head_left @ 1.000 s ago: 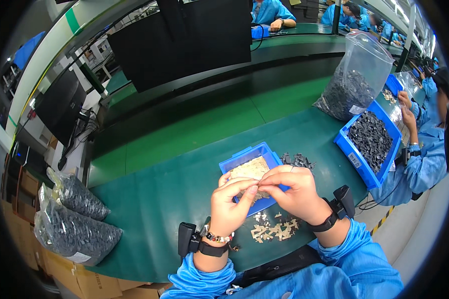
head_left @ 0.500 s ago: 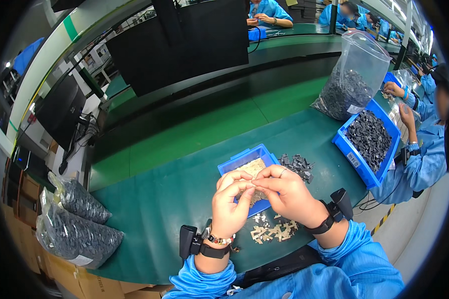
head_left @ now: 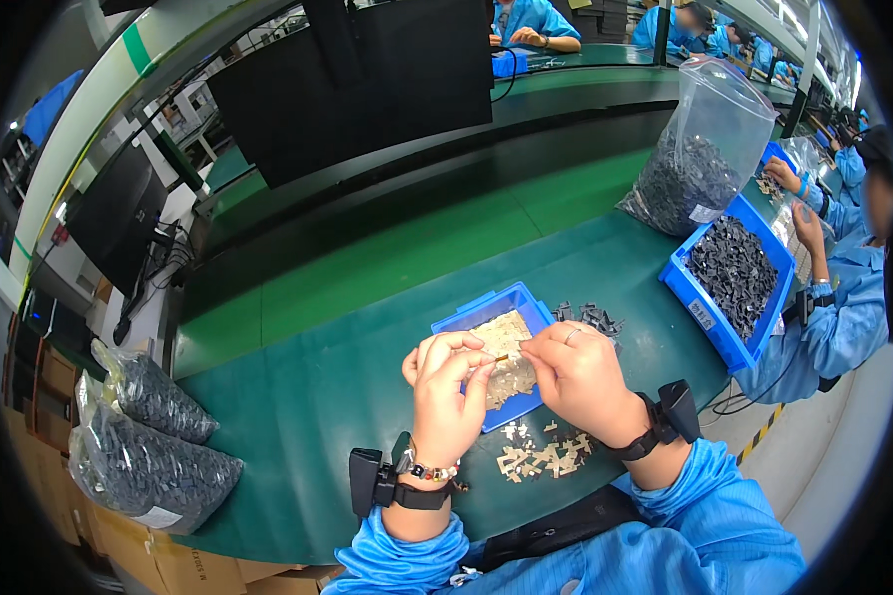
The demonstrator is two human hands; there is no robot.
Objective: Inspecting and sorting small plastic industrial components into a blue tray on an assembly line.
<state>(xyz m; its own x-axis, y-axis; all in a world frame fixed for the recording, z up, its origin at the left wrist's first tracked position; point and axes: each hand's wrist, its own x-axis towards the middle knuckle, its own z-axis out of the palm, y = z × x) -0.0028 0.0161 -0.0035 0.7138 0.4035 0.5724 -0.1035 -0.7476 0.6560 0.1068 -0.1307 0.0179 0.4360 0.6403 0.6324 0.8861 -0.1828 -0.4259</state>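
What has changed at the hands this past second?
The left hand and right hand have parted slightly, leftward and rightward. A small brown piece now shows, pinched in the left fingertips. The blue bin, scattered cream pieces and bags of black parts stayed put.

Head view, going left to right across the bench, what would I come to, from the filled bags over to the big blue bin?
Filled bags, left hand, small brown piece, right hand, big blue bin.
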